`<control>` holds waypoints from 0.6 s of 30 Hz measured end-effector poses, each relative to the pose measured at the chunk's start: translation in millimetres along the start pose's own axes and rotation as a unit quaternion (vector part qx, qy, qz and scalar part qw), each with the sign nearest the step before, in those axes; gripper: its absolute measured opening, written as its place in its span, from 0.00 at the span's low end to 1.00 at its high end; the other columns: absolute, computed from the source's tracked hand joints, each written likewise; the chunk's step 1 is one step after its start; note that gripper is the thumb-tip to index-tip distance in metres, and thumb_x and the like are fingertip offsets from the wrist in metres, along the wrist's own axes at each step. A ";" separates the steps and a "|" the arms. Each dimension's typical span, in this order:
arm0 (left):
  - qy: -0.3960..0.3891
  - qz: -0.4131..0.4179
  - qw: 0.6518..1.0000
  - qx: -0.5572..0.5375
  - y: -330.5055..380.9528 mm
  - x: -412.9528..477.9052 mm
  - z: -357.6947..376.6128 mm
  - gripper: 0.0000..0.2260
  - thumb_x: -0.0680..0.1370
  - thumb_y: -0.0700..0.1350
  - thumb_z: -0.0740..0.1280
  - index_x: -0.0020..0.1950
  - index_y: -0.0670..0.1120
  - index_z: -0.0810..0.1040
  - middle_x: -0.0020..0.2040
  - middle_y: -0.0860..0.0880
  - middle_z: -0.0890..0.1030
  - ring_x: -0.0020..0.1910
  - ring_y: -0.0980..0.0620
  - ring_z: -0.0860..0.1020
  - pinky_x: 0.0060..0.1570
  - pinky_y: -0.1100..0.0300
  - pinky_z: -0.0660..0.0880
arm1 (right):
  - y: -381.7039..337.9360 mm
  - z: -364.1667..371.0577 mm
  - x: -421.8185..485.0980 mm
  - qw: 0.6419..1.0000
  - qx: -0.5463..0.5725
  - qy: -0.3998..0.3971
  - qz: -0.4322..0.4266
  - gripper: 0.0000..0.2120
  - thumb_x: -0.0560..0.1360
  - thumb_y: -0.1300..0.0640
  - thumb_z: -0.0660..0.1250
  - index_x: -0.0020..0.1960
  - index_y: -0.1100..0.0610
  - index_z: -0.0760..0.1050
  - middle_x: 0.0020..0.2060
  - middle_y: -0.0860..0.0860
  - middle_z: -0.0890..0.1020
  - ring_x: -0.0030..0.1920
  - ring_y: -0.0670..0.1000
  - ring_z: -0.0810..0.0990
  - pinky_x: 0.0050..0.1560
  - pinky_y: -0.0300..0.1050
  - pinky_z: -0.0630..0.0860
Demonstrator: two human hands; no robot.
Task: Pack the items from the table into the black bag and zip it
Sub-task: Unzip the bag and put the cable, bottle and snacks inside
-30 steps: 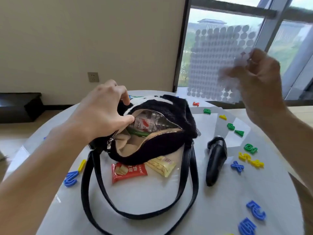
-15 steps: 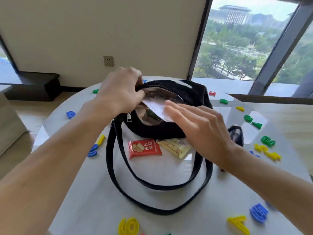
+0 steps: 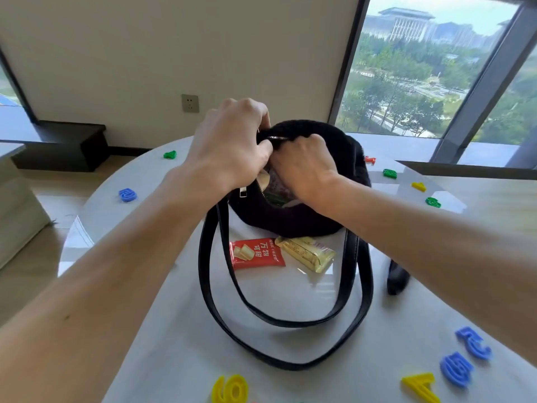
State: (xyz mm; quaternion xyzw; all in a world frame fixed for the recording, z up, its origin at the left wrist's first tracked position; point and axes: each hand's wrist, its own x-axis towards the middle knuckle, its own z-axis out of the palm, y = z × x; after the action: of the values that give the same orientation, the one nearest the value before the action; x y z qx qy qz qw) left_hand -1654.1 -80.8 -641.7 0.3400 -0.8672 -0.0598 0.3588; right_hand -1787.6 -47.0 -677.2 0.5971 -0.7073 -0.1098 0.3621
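The left hand grips the black bag at its rim; the right hand curls inside, hold hidden; crammed contents could jam the zip.

White characters on the red packet read 万物可甜. The yellow packet beside it has print too blurred to read. Plastic numerals lie on the table: a yellow 9 or 6 and a yellow 7. The green pieces farther off are too small to read.
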 end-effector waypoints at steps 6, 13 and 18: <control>-0.039 -0.001 0.999 0.010 -3.4 -1.8 3.3 0.05 0.74 0.46 0.72 0.50 0.51 0.81 0.43 0.50 0.81 0.44 0.45 0.80 0.45 0.52 0.77 | -1.8 32.0 12.6 0.992 0.084 -0.093 0.003 0.16 0.82 0.62 0.56 0.66 0.54 0.75 0.61 0.53 0.81 0.60 0.57 0.81 0.51 0.50 0.76; -0.143 -0.022 0.988 0.056 -8.8 -8.1 -11.3 0.13 0.69 0.50 0.76 0.50 0.51 0.79 0.48 0.50 0.80 0.48 0.45 0.79 0.51 0.48 0.78 | -5.1 -11.5 -57.7 0.964 0.266 -0.006 0.004 0.16 0.76 0.61 0.60 0.63 0.57 0.72 0.56 0.53 0.79 0.54 0.57 0.79 0.46 0.49 0.75; -0.351 0.063 0.932 0.061 10.3 -33.9 -39.4 0.04 0.68 0.46 0.74 0.38 0.52 0.80 0.35 0.54 0.79 0.33 0.56 0.77 0.31 0.58 0.73 | 8.8 -41.9 -113.4 0.959 0.272 -0.037 0.069 0.05 0.73 0.54 0.60 0.40 0.50 0.64 0.36 0.44 0.70 0.34 0.48 0.68 0.33 0.44 0.59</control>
State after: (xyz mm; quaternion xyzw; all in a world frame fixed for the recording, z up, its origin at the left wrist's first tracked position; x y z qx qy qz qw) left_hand -1616.3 -46.0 -628.8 0.2638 -0.9593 -0.0995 0.0134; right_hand -1764.6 71.7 -685.4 0.6182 -0.7629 0.0901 0.1665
